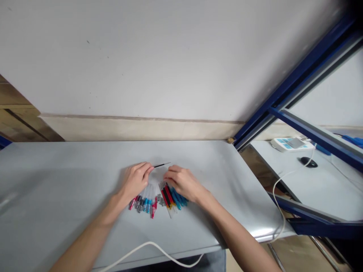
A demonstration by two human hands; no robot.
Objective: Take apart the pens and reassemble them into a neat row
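My left hand [138, 176] is closed around a thin black pen refill [160, 165], its metal tip pointing right toward my other hand. Fingers curled together, my right hand [180, 179] hovers over the fanned refills; whatever is between its fingertips is too small to make out. Below the left hand lie clear pen barrels [147, 193] with red, black and blue grips. Red and black refills [167, 194] lie side by side to their right, and blue pen parts [179, 198] sit partly under my right hand. Small grey pieces [160, 200] lie between the groups.
The grey table [70, 189] meets a white wall panel behind. A white cable [150, 243] loops at the front edge. On the right, past a blue metal frame [306, 130], a second table holds a power strip [290, 144] and a black mouse [309, 162].
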